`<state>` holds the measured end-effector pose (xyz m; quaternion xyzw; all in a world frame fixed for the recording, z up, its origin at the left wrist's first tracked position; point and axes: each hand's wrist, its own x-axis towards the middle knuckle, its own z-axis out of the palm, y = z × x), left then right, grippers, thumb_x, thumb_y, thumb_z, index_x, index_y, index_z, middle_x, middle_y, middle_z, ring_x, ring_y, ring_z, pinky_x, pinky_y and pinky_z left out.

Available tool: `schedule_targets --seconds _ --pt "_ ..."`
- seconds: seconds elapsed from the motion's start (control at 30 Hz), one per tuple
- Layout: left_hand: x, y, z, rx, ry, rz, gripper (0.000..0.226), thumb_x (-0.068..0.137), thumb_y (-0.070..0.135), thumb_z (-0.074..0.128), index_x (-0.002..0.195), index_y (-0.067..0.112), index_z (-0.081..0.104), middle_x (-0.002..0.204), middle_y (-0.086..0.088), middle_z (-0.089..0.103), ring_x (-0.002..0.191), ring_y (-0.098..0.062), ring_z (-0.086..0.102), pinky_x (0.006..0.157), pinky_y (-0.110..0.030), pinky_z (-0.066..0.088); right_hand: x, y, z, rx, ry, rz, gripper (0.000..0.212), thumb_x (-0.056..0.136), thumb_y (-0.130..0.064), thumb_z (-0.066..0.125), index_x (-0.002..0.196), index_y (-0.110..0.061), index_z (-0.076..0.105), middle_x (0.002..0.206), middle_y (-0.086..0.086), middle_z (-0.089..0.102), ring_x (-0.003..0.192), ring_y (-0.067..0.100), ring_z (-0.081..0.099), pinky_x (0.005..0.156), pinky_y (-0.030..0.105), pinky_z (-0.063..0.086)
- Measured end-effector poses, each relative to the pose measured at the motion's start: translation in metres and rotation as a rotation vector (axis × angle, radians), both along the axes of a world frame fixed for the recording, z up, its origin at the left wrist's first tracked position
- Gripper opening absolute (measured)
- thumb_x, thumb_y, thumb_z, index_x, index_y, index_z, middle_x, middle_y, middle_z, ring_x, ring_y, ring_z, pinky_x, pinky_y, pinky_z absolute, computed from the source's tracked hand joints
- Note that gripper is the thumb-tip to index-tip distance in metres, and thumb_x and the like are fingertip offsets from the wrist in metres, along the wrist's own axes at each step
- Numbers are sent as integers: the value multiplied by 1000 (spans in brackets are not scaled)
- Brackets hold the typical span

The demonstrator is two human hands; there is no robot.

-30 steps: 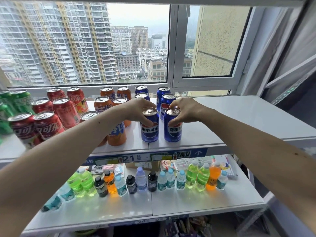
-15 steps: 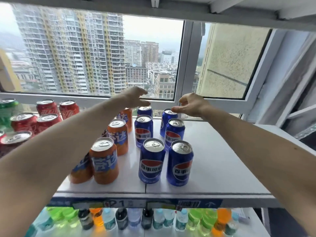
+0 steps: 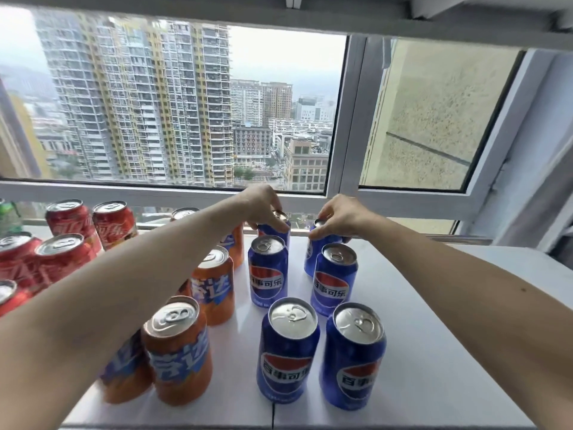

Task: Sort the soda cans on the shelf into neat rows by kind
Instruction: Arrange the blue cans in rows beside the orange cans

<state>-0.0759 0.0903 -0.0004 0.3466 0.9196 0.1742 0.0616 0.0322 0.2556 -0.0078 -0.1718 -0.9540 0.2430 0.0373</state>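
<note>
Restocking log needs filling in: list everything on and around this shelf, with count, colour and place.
blue cans: six, blue with red-and-white logo, two rows on the shelf's right half; the rear two are gripped.
orange cans: at least five, orange with blue lettering, left of the blue ones, partly hidden by the arm.
red cans: at least five, red, far left.
green container: one, green, left edge, mostly cut off.
shelf: one, white, under everything.
window: one, white frame, behind the shelf.
left hand: on the rear left blue can.
right hand: on the rear right blue can.
</note>
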Motion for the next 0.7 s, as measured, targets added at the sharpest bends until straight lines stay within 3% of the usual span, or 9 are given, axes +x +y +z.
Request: schedule_targets --seconds 0.2,0.3,0.37,0.47,0.53,0.6,0.7 --pt "12 20 1 -3 -8 -57 62 67 34 84 121 10 65 104 -9 69 63 -9 63 40 -12 48 2 10 -1 39 -14 -35 52 63 -36 89 104 -9 73 100 8 71 83 22 68 60 39 62" --pt "13 20 1 -11 9 -50 63 67 36 84 121 11 64 99 -7 67 64 -11 65 42 -14 49 3 10 -4 61 -11 -23 57 64 -41 87 110 -12 70 109 6 70 88 20 65 68 37 62" --pt "12 15 -1 -19 24 -51 67 68 40 82 126 14 62 111 -8 67 78 -15 66 54 -17 50 7 9 -4 86 -9 -9 68 65 -50 84 120 -14 65 121 6 67 103 22 63 83 36 57" --pt "14 0 -4 34 11 -58 85 70 48 78 141 15 45 134 -9 57 112 -22 59 90 -30 49 21 5 0 141 78 7 83 68 -59 77 134 -15 54 136 5 57 122 24 54 97 34 45" --pt "20 -16 -2 118 9 -73 86 71 53 74 141 14 43 132 -9 57 116 -21 57 98 -31 45 37 2 4 172 207 26 73 69 -60 76 124 -13 60 123 5 64 110 21 59 88 32 48" --pt "27 -34 -1 151 40 -103 75 70 57 72 131 16 54 122 -6 63 104 -18 61 93 -30 49 54 -1 5 179 265 52 63 67 -60 77 108 -14 66 103 2 69 89 15 62 72 26 48" --pt "42 -54 -1 37 8 -153 64 67 58 74 120 23 63 114 0 66 98 -16 64 85 -35 54 73 -9 0 123 152 89 66 63 -59 80 109 -15 67 96 -4 67 84 13 63 66 23 48"
